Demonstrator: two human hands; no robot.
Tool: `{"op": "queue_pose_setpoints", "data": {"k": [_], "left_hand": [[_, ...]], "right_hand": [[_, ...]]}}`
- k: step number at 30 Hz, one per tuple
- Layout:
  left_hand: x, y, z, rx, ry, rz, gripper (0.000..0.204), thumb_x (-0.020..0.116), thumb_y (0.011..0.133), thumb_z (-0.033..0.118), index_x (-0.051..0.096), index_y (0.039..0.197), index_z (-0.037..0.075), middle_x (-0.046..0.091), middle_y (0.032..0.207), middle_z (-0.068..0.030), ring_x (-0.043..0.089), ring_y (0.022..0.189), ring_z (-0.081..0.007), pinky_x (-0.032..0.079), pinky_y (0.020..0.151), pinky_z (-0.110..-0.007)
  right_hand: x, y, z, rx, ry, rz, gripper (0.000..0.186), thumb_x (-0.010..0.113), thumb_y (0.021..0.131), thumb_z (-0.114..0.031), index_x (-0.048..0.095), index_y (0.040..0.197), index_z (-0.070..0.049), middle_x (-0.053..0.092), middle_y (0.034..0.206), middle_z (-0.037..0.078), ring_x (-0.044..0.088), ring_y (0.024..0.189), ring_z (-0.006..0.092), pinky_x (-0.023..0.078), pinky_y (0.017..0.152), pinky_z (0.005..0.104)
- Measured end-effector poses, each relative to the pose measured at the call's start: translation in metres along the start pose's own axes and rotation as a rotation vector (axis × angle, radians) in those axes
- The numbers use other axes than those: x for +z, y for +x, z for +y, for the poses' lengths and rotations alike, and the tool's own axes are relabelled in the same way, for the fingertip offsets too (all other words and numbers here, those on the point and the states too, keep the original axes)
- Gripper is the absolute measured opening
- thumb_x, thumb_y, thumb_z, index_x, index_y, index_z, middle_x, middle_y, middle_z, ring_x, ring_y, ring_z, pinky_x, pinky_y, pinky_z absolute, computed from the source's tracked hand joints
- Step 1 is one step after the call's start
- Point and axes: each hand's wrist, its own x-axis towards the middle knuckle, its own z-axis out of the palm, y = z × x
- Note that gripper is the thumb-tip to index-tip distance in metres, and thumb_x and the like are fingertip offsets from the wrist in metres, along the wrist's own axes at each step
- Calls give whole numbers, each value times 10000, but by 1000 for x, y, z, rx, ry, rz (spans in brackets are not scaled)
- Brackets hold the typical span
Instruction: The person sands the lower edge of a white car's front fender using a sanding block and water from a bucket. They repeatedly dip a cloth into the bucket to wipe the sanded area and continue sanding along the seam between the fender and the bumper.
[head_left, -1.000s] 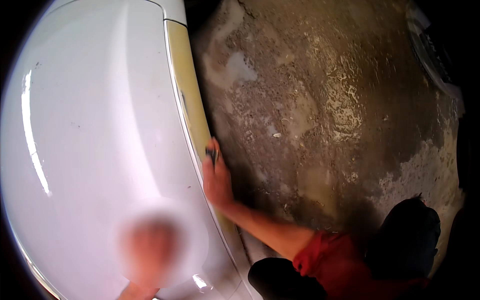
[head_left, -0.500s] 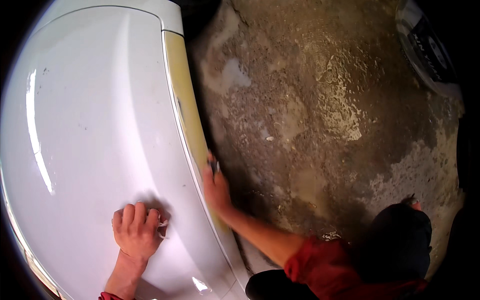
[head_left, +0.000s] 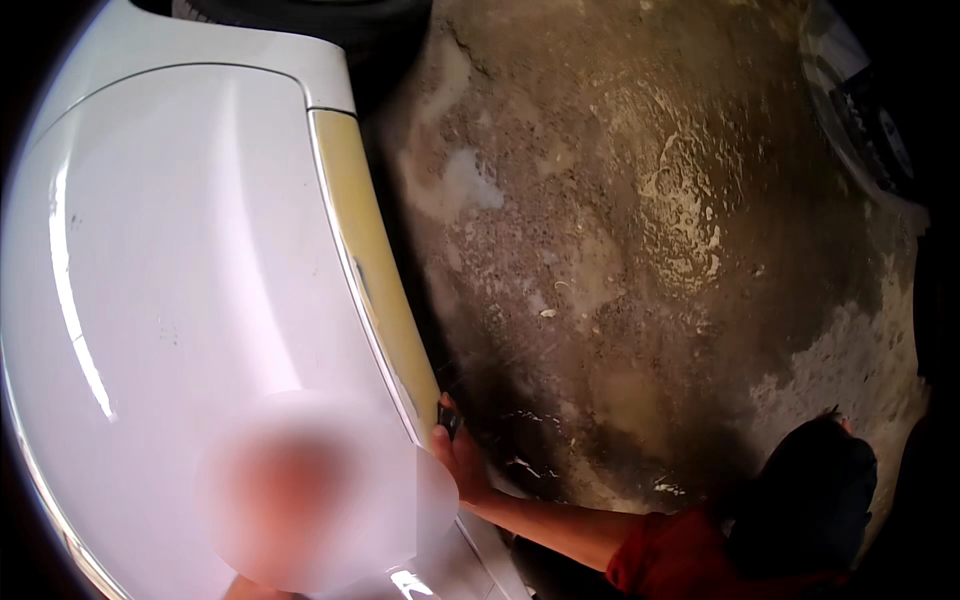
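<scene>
A white car door panel [head_left: 180, 280] fills the left side, its lower edge covered by a long yellowish strip [head_left: 365, 240] with a small dark mark on it. My right hand [head_left: 462, 468] is closed on a small dark block [head_left: 448, 420], which lies against the near part of this strip. My left hand [head_left: 295, 485] is over the white panel, but a round blur hides its fingers and whatever may be in them.
To the right of the car spreads a wet, stained concrete floor [head_left: 600, 250]. A black tyre [head_left: 390, 40] shows beyond the panel. At the far right is a clear plastic bag-like thing [head_left: 845, 110] with a dark label. My dark-clad knee [head_left: 810, 490] is at the lower right.
The view has shifted, so the car sits lower in the picture. My right hand has slid nearer along the strip with the dark block. My left hand, earlier closed on something white, is now blurred.
</scene>
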Motion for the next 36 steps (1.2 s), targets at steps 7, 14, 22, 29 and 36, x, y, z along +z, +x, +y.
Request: {"op": "queue_pose_setpoints", "data": {"k": [7,14,22,29,36], "left_hand": [[11,2,7,9,35,83,198,832,714,134,642,764,156,598,815,-13,517,733,-248,404,690,-380],[9,-8,-3,4,7,-120,179,828,796,195,692,908,166,654,931,-26,585,829,-255,454,769,-404],[2,5,3,-40,3,-162,145,820,824,228,696,895,202,663,918,0,601,803,-233,474,756,-392],[-1,5,6,-81,-4,-217,121,812,850,257,699,883,233,671,907,23,616,781,-215,491,744,-382],[0,3,-7,-28,-15,-195,152,811,859,257,693,943,210,667,955,1,615,839,-233,485,790,-406]], "right_hand": [[26,175,-60,620,-125,-233,481,465,1120,-252,496,1520,14,613,1431,261,595,1358,341,450,1132,385],[31,109,-40,212,-92,94,522,477,1103,-252,478,1497,89,567,1490,269,546,1405,371,383,1206,390],[14,60,-8,176,-25,139,470,523,1107,-306,545,1465,-2,695,1273,178,661,1186,290,490,1054,405],[34,191,-71,473,-53,-80,311,518,1110,-308,660,1234,-61,719,991,77,682,948,221,533,836,419],[9,50,-8,512,-80,88,554,481,1108,-360,501,1513,19,594,1441,241,572,1316,353,417,1143,423]]}}
